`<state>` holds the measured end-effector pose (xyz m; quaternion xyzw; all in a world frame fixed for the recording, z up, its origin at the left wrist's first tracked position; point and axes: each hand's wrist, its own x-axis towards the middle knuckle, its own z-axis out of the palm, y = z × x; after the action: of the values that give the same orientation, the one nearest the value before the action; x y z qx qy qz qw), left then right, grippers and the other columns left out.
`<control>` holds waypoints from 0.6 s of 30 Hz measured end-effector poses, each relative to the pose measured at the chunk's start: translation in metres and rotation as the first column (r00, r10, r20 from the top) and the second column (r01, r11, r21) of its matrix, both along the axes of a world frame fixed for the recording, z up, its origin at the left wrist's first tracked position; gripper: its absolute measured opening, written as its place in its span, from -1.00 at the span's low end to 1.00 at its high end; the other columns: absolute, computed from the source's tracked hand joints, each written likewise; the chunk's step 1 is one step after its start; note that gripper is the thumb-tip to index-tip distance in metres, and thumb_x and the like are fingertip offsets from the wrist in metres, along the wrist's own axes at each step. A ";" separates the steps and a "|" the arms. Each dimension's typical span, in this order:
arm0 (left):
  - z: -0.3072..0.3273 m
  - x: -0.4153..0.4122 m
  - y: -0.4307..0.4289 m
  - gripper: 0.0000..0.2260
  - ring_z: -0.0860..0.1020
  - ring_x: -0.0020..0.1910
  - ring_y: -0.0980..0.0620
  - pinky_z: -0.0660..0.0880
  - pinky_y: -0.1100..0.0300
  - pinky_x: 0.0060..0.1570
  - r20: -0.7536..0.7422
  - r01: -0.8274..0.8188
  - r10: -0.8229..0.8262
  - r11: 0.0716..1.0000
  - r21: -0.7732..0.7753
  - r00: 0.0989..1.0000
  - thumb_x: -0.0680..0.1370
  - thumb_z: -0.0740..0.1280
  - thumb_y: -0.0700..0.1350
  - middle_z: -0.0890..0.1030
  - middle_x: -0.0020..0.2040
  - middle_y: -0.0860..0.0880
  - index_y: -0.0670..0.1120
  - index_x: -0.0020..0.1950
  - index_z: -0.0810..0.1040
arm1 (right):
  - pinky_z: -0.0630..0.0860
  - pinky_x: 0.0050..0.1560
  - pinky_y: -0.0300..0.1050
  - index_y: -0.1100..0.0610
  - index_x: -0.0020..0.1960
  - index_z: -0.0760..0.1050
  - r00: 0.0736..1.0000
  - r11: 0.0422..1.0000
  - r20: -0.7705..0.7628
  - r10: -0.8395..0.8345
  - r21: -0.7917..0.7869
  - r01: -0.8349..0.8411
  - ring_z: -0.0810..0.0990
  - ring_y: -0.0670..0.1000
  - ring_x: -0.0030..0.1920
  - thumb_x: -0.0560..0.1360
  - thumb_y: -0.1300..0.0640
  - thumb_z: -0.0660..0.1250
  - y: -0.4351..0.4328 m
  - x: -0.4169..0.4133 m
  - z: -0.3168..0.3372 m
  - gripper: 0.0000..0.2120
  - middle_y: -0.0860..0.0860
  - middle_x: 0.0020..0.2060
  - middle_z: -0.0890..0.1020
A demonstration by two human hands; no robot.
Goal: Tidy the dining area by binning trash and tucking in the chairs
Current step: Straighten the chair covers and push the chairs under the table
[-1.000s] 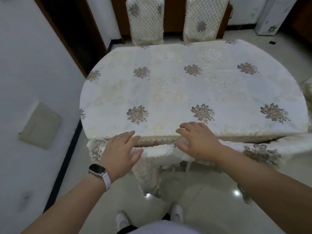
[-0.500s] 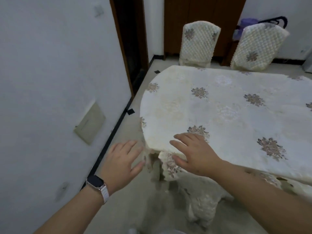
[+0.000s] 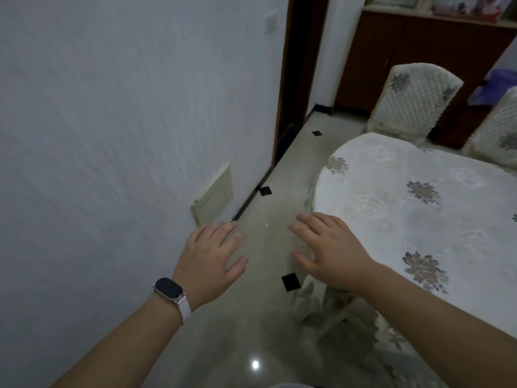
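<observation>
The oval dining table [image 3: 391, 197] under a cream flowered cloth fills the right side. A chair with a lacy cover [image 3: 335, 312] stands tucked under its near edge, below my right forearm. Two quilted chairs [image 3: 414, 99] stand at the table's far side, the second [image 3: 495, 133] cut off by the frame. My left hand [image 3: 209, 256], with a watch on its wrist, hovers over the floor with straight fingers and holds nothing. My right hand [image 3: 330, 250] is spread in the air at the table's left end, also holding nothing. No trash is in view.
A white wall [image 3: 112, 135] runs close on the left, with a beige panel [image 3: 214, 196] low on it. A dark doorway [image 3: 299, 79] opens beyond. A brown cabinet [image 3: 419, 51] stands at the back. Glossy tiled floor [image 3: 251, 345] forms a passage between wall and table.
My view has swung left, from the table and tucked chair toward the wall and passage. Both hands have come off the chair back and now hang in the air.
</observation>
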<state>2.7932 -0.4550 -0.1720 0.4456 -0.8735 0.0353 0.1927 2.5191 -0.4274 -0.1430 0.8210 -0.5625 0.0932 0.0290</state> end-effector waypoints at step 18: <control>0.010 -0.021 -0.222 -0.61 0.53 0.21 -0.10 0.40 -0.09 0.25 0.139 -0.023 0.020 0.999 0.023 0.990 0.55 0.19 0.09 0.58 0.24 -0.09 -0.06 0.26 0.57 | 0.37 0.23 0.02 0.04 0.31 0.48 0.991 0.999 0.132 -0.011 -0.029 0.015 0.46 0.07 0.26 0.51 -0.18 0.14 -0.235 -0.008 -0.038 -0.52 0.02 0.25 0.54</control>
<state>2.7720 -0.6775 -0.1617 0.4538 -0.8803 0.0574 0.1256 2.5106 -0.6629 -0.1810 0.8089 -0.5669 0.1555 0.0046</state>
